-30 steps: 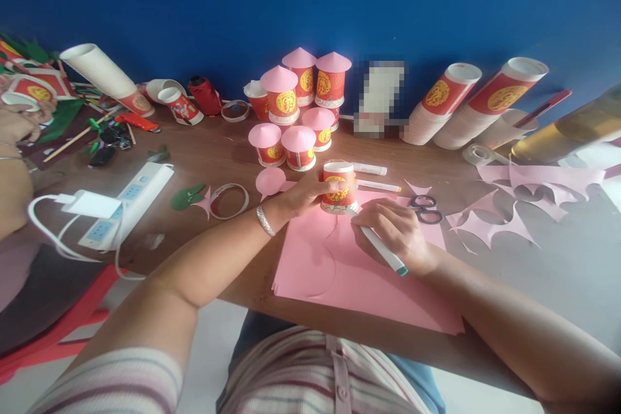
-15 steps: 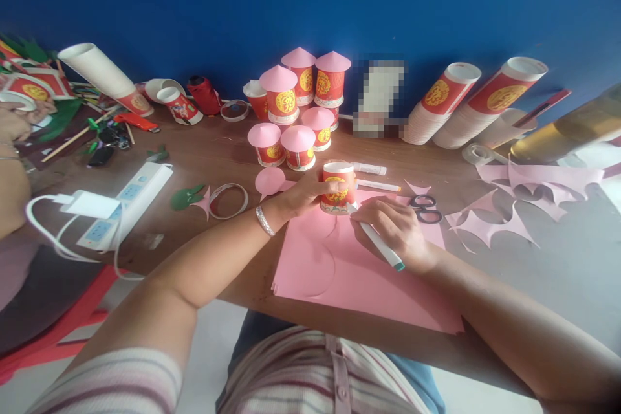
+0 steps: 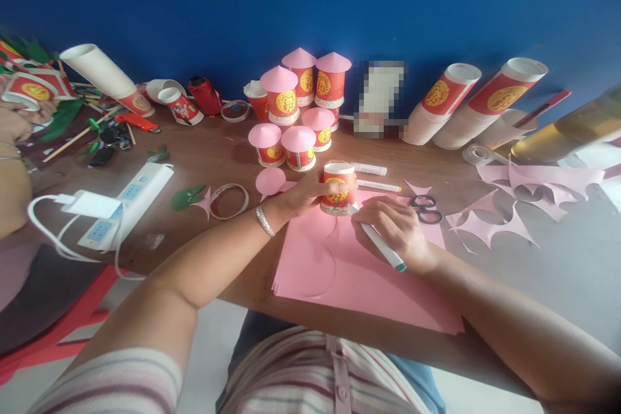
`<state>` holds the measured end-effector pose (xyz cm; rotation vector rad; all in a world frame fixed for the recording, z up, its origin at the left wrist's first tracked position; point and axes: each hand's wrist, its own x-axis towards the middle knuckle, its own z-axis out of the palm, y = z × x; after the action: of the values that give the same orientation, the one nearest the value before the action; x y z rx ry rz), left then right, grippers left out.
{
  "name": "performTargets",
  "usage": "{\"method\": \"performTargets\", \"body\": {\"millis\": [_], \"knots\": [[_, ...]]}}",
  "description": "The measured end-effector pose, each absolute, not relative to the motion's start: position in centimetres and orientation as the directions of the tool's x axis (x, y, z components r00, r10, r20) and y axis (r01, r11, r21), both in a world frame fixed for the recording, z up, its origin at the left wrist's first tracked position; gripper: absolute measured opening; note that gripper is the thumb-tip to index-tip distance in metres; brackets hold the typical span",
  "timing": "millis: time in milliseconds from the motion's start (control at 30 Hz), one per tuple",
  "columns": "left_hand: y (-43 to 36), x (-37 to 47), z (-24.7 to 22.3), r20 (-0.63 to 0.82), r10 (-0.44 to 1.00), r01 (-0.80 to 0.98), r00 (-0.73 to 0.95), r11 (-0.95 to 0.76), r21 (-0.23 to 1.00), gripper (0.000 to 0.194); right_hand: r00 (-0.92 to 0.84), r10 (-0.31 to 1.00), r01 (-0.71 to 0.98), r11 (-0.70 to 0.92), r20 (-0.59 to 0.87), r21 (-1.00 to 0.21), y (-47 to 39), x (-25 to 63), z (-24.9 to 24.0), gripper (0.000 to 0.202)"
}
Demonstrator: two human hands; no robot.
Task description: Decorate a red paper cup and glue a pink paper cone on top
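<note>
My left hand [image 3: 310,193] is wrapped round a red paper cup [image 3: 339,171] with a gold emblem, its white end facing up. In my right hand [image 3: 394,226] is a white marker [image 3: 383,248] with a teal end, its tip touching or very near the cup's lower patterned band. Beneath both lies a stack of pink paper [image 3: 359,284] with a curved outline drawn on it. Black-handled scissors [image 3: 427,209] rest just beyond my right hand. Two more markers, one being an orange-ended marker [image 3: 378,186], lie behind the cup.
Several red cups with pink cone roofs [image 3: 281,100] stand at the back. Cup stacks [image 3: 439,103] lean against the blue wall. Pink paper scraps [image 3: 495,226] and a tape roll [image 3: 478,154] lie right. A power strip [image 3: 127,204] and another person's arm [image 3: 14,187] are at left.
Almost nothing differs. The cup and the marker in my hands have shifted only very slightly; the other person's hand at the left edge has moved a little with a cup piece.
</note>
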<state>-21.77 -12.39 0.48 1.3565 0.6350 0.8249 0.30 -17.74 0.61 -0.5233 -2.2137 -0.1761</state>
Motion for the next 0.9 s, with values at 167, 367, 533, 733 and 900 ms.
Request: {"method": "performTargets", "body": {"millis": [167,367,533,733,900], "knots": [[-12.3,-21.9,-0.1,0.07,0.8,-0.149,0.597,0.024,0.989,0.028,-0.559,0.333,0.441,0.895,0.759,-0.068,-17.7,0.4,0.4,0.03],[-12.6,-21.6,0.6,0.036,0.813,-0.187,0.581,0.09,0.978,0.023,-0.564,0.336,0.446,0.893,0.754,-0.065,-17.7,0.3,0.4,0.028],[-12.6,-21.6,1.0,0.038,0.81,-0.191,0.585,0.093,0.977,0.023,-0.551,0.299,0.425,0.904,0.779,-0.046,-17.8,0.2,0.8,0.028],[-12.4,-21.4,0.4,0.007,0.818,-0.286,0.576,0.194,0.938,0.032,-0.547,0.295,0.415,0.908,0.783,-0.052,-17.9,0.2,1.1,0.029],[-12.3,-21.5,-0.1,-0.013,0.823,-0.296,0.568,0.219,0.93,0.027,-0.546,0.297,0.435,0.9,0.783,-0.039,-18.0,0.2,0.9,0.03]]}}
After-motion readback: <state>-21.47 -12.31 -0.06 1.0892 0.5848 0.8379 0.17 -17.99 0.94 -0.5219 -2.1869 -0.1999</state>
